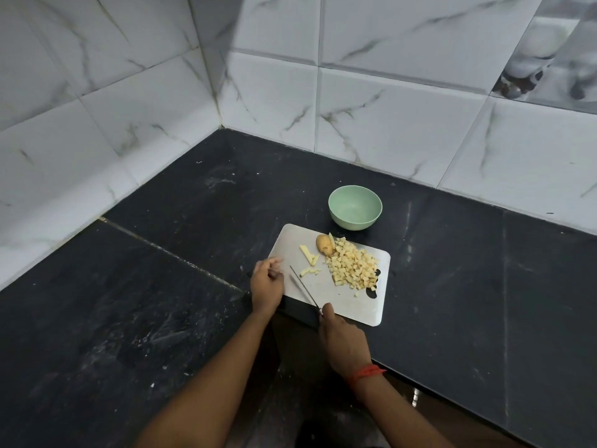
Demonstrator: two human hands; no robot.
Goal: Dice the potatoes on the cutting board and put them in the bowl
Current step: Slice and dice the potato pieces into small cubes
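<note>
Two bare forearms are seen, both cut off by the lower edge of the view. A thin red-orange thread band is worn around the wrist of the right hand. The band is made up of several strands wound close together, and a short loose end is seen sticking out at its outer side. The left hand and its forearm are shown uncovered along their visible length.
</note>
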